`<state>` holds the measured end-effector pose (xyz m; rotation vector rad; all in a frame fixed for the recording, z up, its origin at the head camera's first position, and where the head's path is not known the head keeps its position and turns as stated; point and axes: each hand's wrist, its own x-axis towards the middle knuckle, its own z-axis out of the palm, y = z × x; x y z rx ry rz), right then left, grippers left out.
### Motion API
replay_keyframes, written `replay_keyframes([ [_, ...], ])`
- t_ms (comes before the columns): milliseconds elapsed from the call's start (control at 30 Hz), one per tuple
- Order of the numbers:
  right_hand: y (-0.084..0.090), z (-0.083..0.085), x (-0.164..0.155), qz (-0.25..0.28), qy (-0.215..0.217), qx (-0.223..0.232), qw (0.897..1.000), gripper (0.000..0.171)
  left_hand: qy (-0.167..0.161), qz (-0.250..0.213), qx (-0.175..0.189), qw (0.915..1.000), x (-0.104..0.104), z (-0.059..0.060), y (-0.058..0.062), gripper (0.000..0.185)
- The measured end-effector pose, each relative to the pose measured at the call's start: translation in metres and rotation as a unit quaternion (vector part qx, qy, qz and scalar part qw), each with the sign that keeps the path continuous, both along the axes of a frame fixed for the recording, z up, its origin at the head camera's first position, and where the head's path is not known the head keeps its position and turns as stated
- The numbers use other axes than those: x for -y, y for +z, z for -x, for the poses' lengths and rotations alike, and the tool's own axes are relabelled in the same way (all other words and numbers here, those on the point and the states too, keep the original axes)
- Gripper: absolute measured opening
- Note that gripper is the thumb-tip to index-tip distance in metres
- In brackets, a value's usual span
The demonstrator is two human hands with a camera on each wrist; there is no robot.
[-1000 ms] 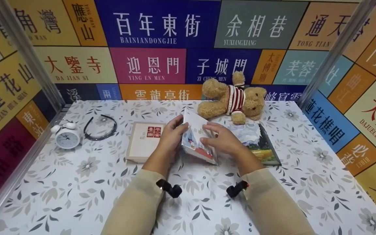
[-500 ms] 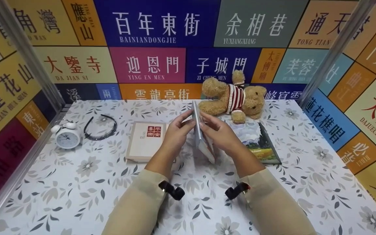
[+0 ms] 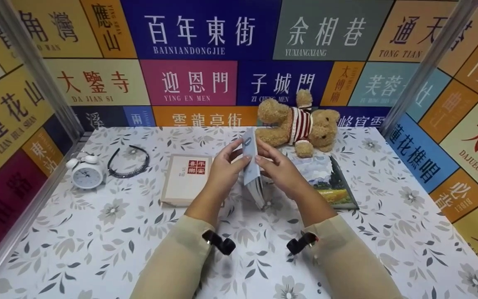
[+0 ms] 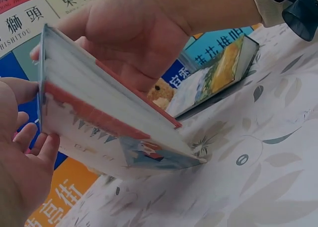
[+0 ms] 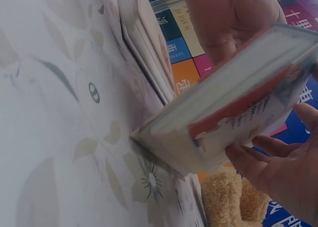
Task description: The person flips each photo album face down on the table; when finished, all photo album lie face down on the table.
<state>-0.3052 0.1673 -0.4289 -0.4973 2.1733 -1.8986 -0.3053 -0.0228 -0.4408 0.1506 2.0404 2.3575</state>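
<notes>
We see a small book [image 3: 252, 174] standing up on one bottom corner on the flowery tablecloth [image 3: 98, 232], tipped a little, with its pages toward us. The left hand [image 3: 222, 172] holds one side of the book and the right hand [image 3: 280, 172] holds the other side, fingers bent around its covers near the top. In the left wrist view the book [image 4: 104, 122] has a red strip and a little picture on its cover, and its low corner touches the cloth. In the right wrist view the book [image 5: 223, 122] leans up from the cloth with the right hand's fingers [image 5: 268, 162] under its cover. Just to the left of the book lies a flat cream book [image 3: 186, 178] with red squares on it. Just to the right of the book lies a picture book [image 3: 330, 182] showing sky and yellow fields. Behind the book, a brown teddy bear [image 3: 297, 126] in a striped red shirt lies by the back wall. Far to the left of the book we see a black hairband [image 3: 129, 164] and, past it, a white alarm clock [image 3: 85, 174].
</notes>
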Motion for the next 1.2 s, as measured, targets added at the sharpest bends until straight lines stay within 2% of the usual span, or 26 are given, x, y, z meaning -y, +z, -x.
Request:
replay_keyframes([
  [167, -0.002, 0.002, -0.003, -0.036, -0.007, 0.023, 0.999, 0.068, 0.009, 0.003, 0.013, 0.9999, 0.002, 0.004, -0.004, 0.067],
  [433, -0.005, 0.003, -0.004, -0.048, -0.009, 0.05, 0.998, 0.067, 0.014, 0.005, 0.026, 0.9996, 0.004, 0.008, -0.007, 0.069],
  [667, -0.006, 0.004, -0.004, -0.019, -0.017, 0.064, 0.998, 0.066, -0.008, 0.014, 0.061, 0.998, 0.002, 0.01, -0.011, 0.064],
  [867, -0.006, 0.002, 0.001, 0.015, -0.024, 0.078, 0.997, 0.065, 0.006, 0.031, 0.038, 0.9988, 0.004, 0.005, -0.008, 0.061],
  [1033, -0.005, 0.002, 0.0, 0.013, -0.053, 0.061, 0.997, 0.064, -0.002, 0.049, 0.034, 0.9982, 0.004, 0.004, -0.01, 0.057],
  [1133, -0.005, 0.005, -0.002, -0.004, -0.088, 0.025, 0.996, 0.063, -0.024, 0.059, 0.051, 0.9967, 0.003, 0.004, -0.013, 0.055],
  [1200, -0.006, 0.007, -0.003, -0.019, -0.112, -0.003, 0.994, 0.063, -0.035, 0.092, 0.054, 0.9936, 0.004, 0.004, -0.017, 0.056],
])
